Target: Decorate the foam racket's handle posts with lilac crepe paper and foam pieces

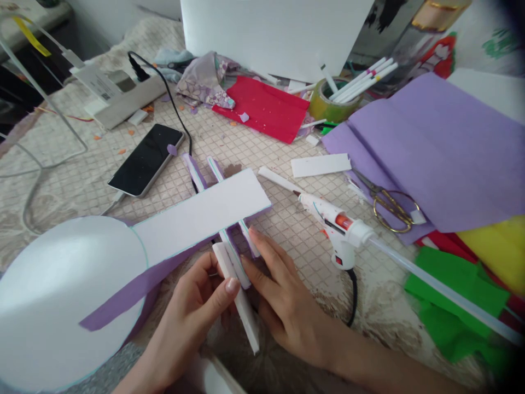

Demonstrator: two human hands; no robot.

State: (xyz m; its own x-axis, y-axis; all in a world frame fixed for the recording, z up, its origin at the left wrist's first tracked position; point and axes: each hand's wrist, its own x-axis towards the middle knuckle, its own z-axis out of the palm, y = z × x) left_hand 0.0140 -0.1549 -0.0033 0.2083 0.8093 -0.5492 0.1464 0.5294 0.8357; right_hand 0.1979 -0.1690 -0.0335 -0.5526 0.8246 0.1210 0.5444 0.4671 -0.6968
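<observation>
My left hand [197, 309] is closed on a narrow white strip [244, 314], thumb on top, tilted beside the end of a larger cutout. My right hand [287, 290] lies with fingers stretched and apart against the thin purple-edged prongs [233, 254] at the cutout's near side; its thumb is hidden. The cutout has a round white disc [69, 295] and a long white bar [200, 216]. Two more prongs [197, 172] stick out on the bar's far side. A purple strip [118, 301] hangs loose along the bar and across the disc.
To the right lie a white glue gun [328, 219] with a long glue stick, scissors [394, 210], purple sheets [443, 142] and green pieces [455, 301]. A phone [147, 158], power strip [123, 98], red sheet [262, 106] and tape roll [334, 104] holding white sticks are farther back.
</observation>
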